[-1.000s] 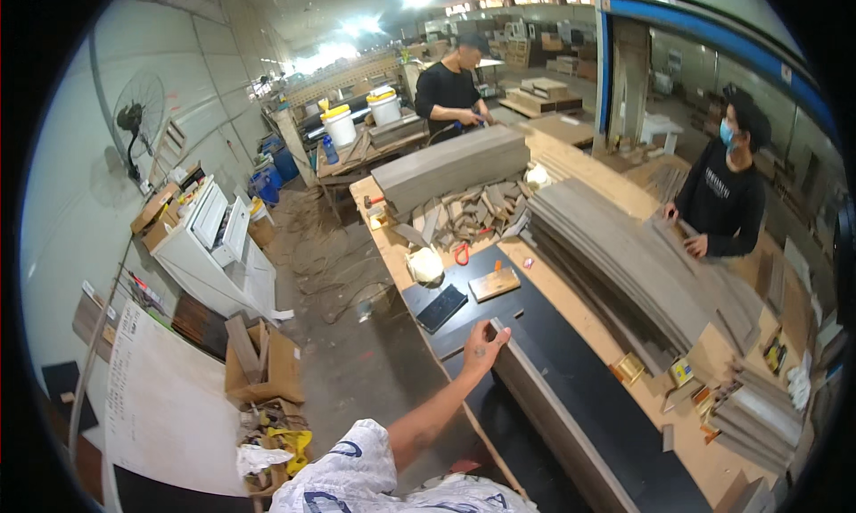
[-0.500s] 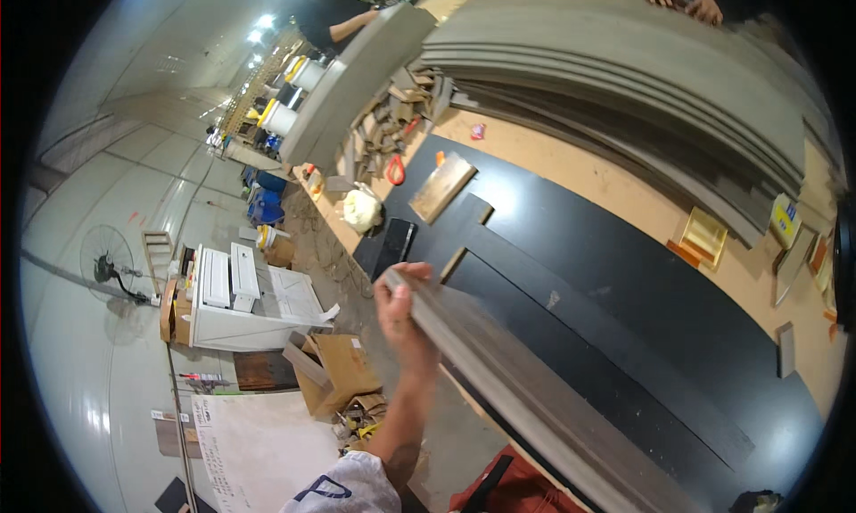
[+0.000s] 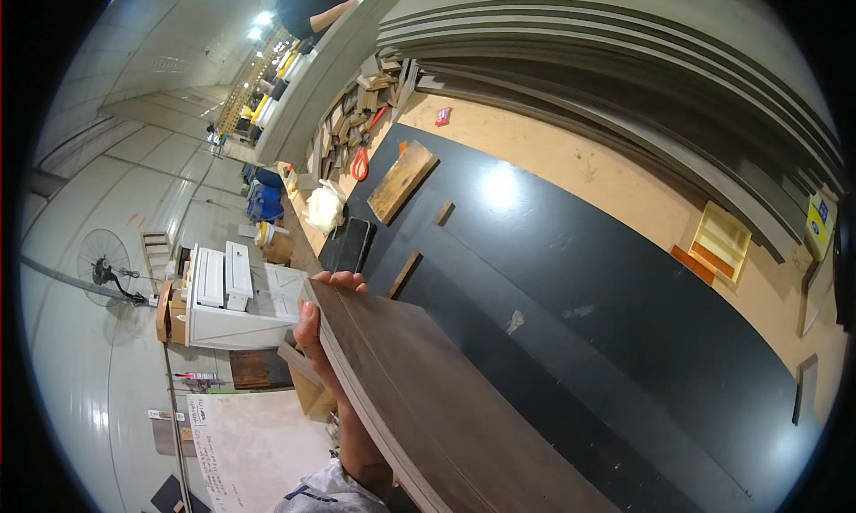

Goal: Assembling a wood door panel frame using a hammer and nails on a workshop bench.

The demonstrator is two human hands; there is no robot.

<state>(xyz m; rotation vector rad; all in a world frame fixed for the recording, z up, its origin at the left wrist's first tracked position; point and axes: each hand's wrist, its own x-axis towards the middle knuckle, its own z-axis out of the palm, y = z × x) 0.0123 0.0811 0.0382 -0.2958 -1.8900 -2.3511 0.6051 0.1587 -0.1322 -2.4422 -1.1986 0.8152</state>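
Observation:
My left hand (image 3: 316, 339) is closed round the far-left end of a long grey-brown wooden board (image 3: 437, 397), thumb along the near edge and fingertips curled over the far one. The board runs tilted down to the lower edge of the view, with its broad face turned up and a thin line along its length. Beneath and beyond it lies a black panel (image 3: 571, 245) on the workbench. Near my fingers are a dark phone (image 3: 355, 244) and a narrow wooden strip (image 3: 406, 275). My right hand is out of view.
Long grey boards (image 3: 615, 58) are stacked along the far side. A wooden block (image 3: 401, 181), red scissor-like handles (image 3: 359, 165), a white crumpled bundle (image 3: 325, 208) and offcuts (image 3: 352, 111) lie left; a yellow tray (image 3: 718, 236) lies right. Another person (image 3: 312, 9) stands at the back.
My left hand and the board have shifted left, and the board has rolled so more of its broad face shows. The view has moved; another person's hands at upper right are gone from it.

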